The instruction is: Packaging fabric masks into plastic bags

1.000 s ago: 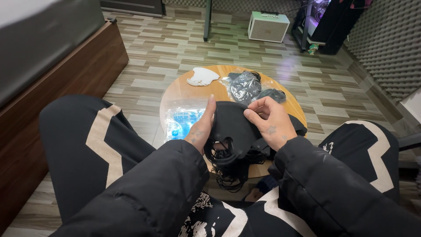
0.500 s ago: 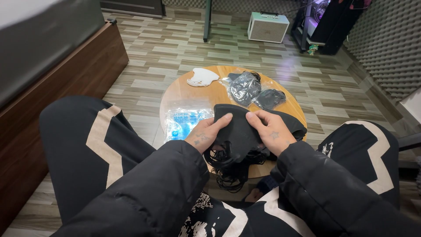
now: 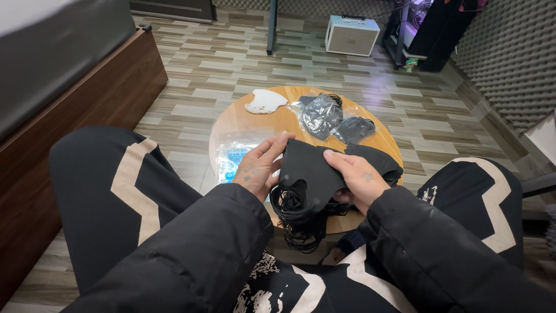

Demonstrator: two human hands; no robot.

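Two bare hands meet over the near edge of a small round wooden table (image 3: 272,124), both closed on one stack of black fabric face masks (image 3: 310,171). The left hand (image 3: 259,167) lies against the stack's left side, fingers extended and pressed flat along the cloth, thumb underneath out of sight. The right hand (image 3: 358,178) grips the right side, fingers curled over the top layer and thumb tucked below. The stack is held just above the tabletop, between the person's knees, and a tangle of black elastic ear loops (image 3: 301,223) hangs from its lower edge (the count of masks cannot be told). Both arms wear black padded jacket sleeves (image 3: 191,255); the legs wear black trousers with a cream zigzag stripe (image 3: 130,185). On the table, just left of the left hand, lies a clear plastic bag with blue print (image 3: 234,155). Further back sits a single white face mask (image 3: 265,101), and to its right two clear plastic bags holding black masks (image 3: 336,119), touching one another. Beyond the table, on the striped wood-pattern floor (image 3: 197,75), stands a small white box-shaped amplifier with a handle (image 3: 352,36), well apart from the table.
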